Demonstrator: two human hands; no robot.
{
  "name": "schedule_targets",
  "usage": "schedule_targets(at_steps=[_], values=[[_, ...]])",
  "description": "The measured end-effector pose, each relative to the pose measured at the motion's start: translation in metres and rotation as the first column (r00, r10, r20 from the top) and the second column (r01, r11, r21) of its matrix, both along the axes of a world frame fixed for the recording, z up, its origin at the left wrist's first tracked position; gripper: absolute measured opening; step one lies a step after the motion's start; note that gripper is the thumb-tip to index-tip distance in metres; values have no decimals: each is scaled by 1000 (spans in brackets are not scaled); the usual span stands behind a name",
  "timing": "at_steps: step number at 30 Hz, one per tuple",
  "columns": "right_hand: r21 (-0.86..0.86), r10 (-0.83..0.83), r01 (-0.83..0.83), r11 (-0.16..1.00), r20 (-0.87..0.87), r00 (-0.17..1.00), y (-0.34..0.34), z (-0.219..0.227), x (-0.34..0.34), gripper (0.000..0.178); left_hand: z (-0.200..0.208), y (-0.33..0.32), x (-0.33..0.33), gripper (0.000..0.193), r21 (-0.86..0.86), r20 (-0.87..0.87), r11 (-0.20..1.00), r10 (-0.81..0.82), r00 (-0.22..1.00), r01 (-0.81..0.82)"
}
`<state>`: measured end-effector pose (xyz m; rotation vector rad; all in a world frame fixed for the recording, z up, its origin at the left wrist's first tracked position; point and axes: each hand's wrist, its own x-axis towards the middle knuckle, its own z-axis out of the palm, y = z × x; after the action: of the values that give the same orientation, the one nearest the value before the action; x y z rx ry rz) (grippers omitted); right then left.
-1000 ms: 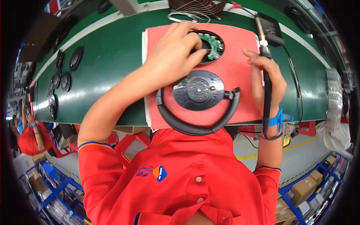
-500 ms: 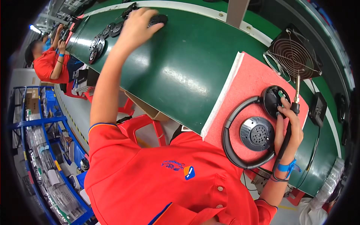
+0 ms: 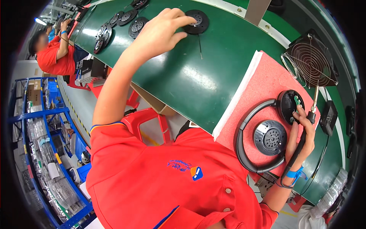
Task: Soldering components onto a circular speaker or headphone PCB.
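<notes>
Rightward since the earlier frame, the left hand point(image 3: 164, 32) has drawn away from a cluster of round black discs point(image 3: 127, 17) at far left. Glossy green tabletop point(image 3: 183, 72) spans the scene, with a soft pink mat point(image 3: 263, 86) at right, where a curved, padded black headband point(image 3: 239, 141) lies. Well apart from the left hand, the right hand point(image 3: 309, 139) closes around a slim black-handled soldering iron point(image 3: 302, 144), fingertips at an open round black ear cup point(image 3: 284, 108). Within the headband's curve rests a glossy grey-black perforated disc point(image 3: 270, 137). The left hand touches a flat black plastic disc point(image 3: 201, 21), left of the mat; whether it grips, I cannot tell. From that disc trails a thin dark cable point(image 3: 200, 45).
</notes>
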<state>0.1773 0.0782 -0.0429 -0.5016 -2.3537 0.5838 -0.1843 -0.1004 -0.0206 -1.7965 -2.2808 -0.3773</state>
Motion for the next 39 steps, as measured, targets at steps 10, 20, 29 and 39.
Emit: schedule_targets(at_steps=[10, 20, 29, 39], values=[[-50, -10, 8, 999, -35, 999, -2, 5, 6, 24, -21, 43, 13, 4, -23, 100, 921, -386, 917, 390], [-314, 19, -131, 940, -338, 941, -8, 18, 9, 30, 34, 86, 156, 14, 42, 934, 905, -186, 304, 424], [-446, -79, -140, 884, -439, 895, 2, 1, 18, 38, 27, 121, 193, 14, 10, 996, 844, -58, 74, 536], [-490, -115, -170, 855, -498, 860, 5, -1, 19, 39, 17, 132, 202, 13, 125, 984, 863, -172, 53, 489]])
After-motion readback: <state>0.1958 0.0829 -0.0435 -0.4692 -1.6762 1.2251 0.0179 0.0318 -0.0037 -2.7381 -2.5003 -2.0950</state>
